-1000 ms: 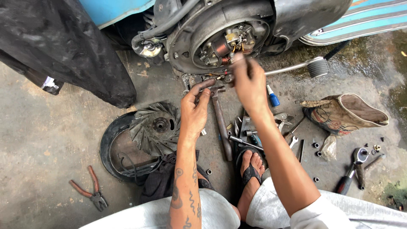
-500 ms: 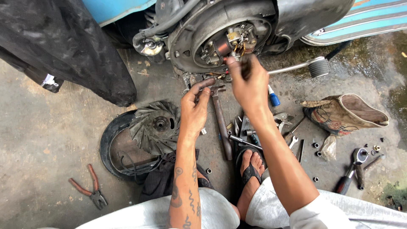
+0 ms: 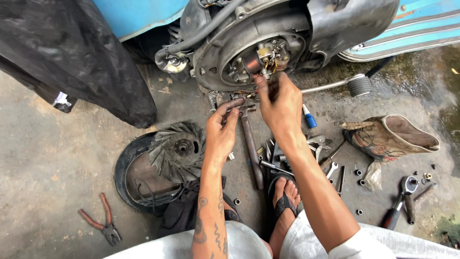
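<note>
Fingertips of the right hand (image 3: 282,103) pinch a small part or wire end at the lower edge of the stator assembly (image 3: 261,60), upper centre of the frame; what exactly sits between them is too small to tell. Just left and below, the left hand (image 3: 223,132) is curled, its fingers hooked round the head of a long metal tool (image 3: 251,144) whose handle runs down toward the sandalled foot (image 3: 285,201).

Done well, I judge, this calls for the left hand to keep its tool steady while the right works only with thumb and forefinger, clear of the copper coil and thin leads, so nothing is tugged loose.

Lower left of centre, the finned flywheel (image 3: 177,148) lies on the round black cover (image 3: 129,168). Red-handled pliers (image 3: 98,223) lie at lower left. A small blue-capped tube (image 3: 309,117) sits right of the wrist. At right, a crumpled brown printed pouch (image 3: 390,139) gapes open, with a ratchet (image 3: 400,199) below it. A white tag (image 3: 61,100) hangs on the black sheet (image 3: 81,52) at upper left
</note>
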